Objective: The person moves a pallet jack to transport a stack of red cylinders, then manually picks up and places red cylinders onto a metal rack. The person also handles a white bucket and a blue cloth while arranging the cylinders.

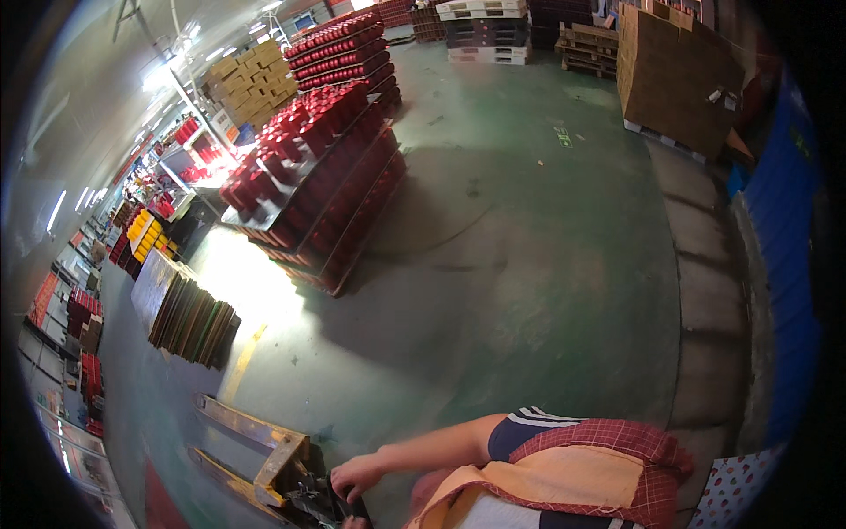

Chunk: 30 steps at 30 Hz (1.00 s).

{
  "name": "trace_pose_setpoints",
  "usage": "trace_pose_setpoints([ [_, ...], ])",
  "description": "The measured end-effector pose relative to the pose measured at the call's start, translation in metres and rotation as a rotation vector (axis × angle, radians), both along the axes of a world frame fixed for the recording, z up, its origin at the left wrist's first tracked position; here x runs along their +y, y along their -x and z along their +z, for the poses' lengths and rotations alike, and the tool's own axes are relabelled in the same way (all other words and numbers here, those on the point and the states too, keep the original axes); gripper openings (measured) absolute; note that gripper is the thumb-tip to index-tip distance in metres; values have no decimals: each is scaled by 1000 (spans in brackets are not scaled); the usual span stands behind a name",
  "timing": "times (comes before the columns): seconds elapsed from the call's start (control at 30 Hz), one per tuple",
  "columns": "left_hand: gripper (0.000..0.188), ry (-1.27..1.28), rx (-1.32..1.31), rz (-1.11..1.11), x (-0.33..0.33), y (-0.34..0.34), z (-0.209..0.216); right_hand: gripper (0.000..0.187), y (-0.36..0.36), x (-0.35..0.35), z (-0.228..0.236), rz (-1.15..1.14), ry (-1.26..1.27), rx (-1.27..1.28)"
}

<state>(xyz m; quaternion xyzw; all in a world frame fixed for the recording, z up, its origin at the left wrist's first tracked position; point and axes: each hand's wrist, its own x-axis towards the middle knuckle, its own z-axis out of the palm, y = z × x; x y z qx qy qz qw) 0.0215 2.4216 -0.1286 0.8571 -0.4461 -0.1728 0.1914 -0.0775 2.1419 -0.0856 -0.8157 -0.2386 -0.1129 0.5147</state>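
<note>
My right hand (357, 476) reaches left from a striped short sleeve, fingers curled over the dark handle part (322, 502) of a yellow pallet jack (264, 458) at the lower left. The jack's two yellow forks lie flat on the green floor, pointing away to the upper left. Just below this, at the bottom edge, a small bit of my left hand (352, 523) shows beside the same dark part; its fingers are cut off by the frame. A red checked apron over an orange cloth (582, 467) covers my front.
A tall pallet rack of red containers (317, 176) stands at centre left. Flat dark boards (185, 313) lean in a stack nearby. Cardboard boxes (251, 84) and empty pallets (485, 31) line the back; a big cardboard stack (674, 79) and blue wall (784, 238) stand right.
</note>
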Motion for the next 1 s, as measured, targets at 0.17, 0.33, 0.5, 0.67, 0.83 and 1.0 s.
trace_pose_setpoints([
  [0.17,33,131,585,69,-110,66,31,26,80,-159,-5,-452,-129,131],
  [0.33,24,93,812,248,-247,90,17,29,217,-339,-13,-819,-231,245],
  [0.5,17,162,1149,638,-419,98,11,38,399,-493,-63,-1112,-229,508],
  [0.67,12,265,886,730,-587,118,31,31,629,-552,-127,-1622,-540,1017],
  [0.83,12,307,800,793,-699,178,57,15,814,-555,-146,-1859,-1112,996],
  [1.0,12,311,863,757,-789,255,67,10,929,-665,-180,-1942,-1260,1140],
])
